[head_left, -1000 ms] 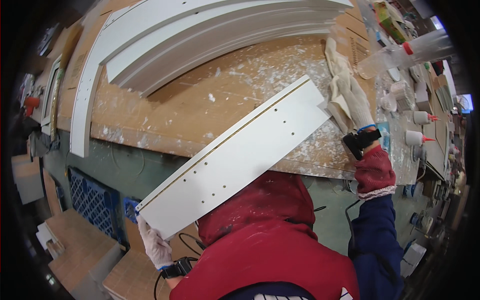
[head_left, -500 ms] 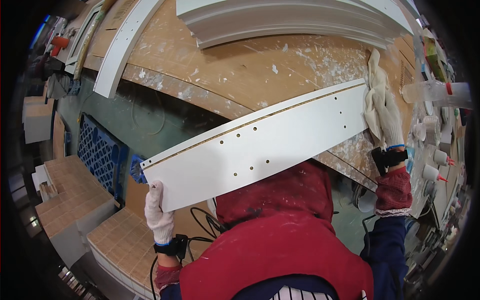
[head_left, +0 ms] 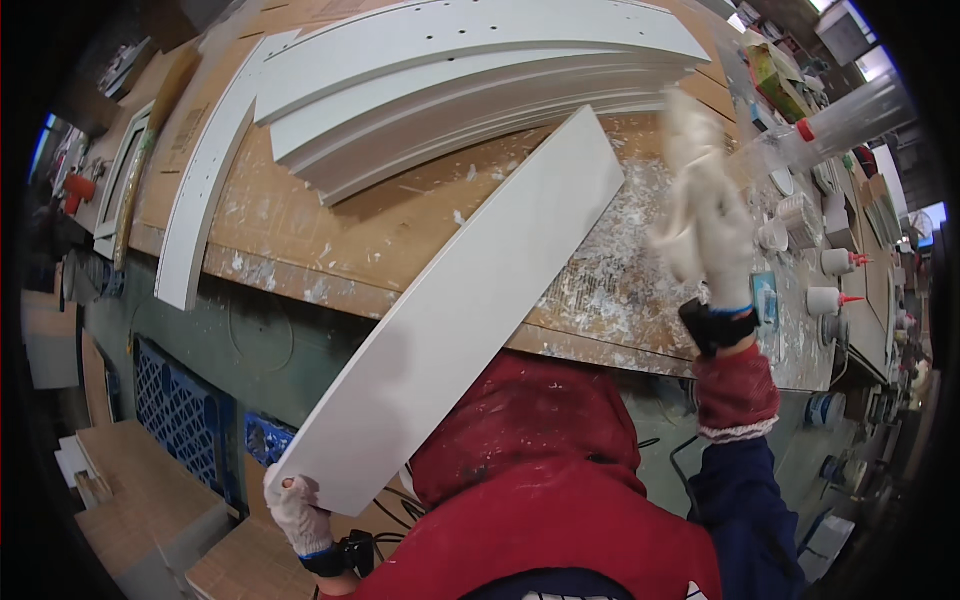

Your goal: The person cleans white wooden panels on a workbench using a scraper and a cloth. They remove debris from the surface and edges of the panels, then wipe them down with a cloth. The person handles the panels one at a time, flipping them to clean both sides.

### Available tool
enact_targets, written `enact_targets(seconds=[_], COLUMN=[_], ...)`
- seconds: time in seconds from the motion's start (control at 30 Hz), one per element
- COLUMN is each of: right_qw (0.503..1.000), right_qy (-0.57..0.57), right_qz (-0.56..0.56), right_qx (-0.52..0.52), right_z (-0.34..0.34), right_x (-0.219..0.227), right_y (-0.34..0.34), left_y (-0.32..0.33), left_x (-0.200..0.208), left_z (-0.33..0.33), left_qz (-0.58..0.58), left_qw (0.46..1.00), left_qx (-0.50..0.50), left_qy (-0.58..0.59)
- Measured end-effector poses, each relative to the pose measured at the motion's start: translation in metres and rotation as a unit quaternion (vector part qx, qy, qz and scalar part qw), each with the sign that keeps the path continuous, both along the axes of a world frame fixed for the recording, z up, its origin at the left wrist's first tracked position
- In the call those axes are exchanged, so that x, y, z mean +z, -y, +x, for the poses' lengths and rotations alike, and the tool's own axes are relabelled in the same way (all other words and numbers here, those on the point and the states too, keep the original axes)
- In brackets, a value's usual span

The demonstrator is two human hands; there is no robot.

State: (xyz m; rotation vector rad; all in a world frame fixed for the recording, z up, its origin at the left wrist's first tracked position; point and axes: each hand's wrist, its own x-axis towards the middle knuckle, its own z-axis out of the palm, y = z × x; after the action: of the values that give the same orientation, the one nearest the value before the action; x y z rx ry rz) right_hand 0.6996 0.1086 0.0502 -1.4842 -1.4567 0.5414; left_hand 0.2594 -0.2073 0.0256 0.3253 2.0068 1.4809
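Observation:
A long white board (head_left: pixel 470 300) lies slantwise from lower left to upper right, its plain face up and its far end over the workbench (head_left: pixel 330 250). My left hand (head_left: pixel 297 512), in a white glove, grips the board's near lower corner. My right hand (head_left: pixel 705 215), also gloved and blurred by motion, is raised above the bench to the right of the board's far end, clear of it, with nothing in it. My red hood fills the lower middle of the view.
A stack of curved white panels (head_left: pixel 470 75) lies at the back of the bench, and a long white strip (head_left: pixel 205 175) at its left. Glue bottles (head_left: pixel 835 262) and cups crowd the right end. A blue crate (head_left: pixel 185 420) and cardboard boxes (head_left: pixel 140 495) stand below left.
The board has been turned over, so its drilled holes no longer show, and it now lies steeper. My right hand has let go of the far end and lifted away.

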Motion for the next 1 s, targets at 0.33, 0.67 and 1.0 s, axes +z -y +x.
enact_targets(seconds=[0.33, 0.67, 1.0], right_qw=[0.746, 0.824, 0.716], right_qy=[0.187, 0.487, 0.57], right_qz=[0.267, -0.046, 0.077], right_qx=[0.581, 0.288, 0.396], right_z=[-0.218, -0.11, -0.148], right_x=[-0.045, -0.033, -0.028], right_y=[0.123, -0.011, 0.009], left_y=[-0.018, 0.003, 0.014], left_x=[-0.054, -0.063, -0.085], left_z=[0.005, 0.012, 0.013], left_qz=[0.001, 0.041, 0.075], left_qw=[0.974, 0.973, 0.973], left_qx=[-0.058, -0.061, -0.02], left_qy=[0.22, 0.217, 0.216])
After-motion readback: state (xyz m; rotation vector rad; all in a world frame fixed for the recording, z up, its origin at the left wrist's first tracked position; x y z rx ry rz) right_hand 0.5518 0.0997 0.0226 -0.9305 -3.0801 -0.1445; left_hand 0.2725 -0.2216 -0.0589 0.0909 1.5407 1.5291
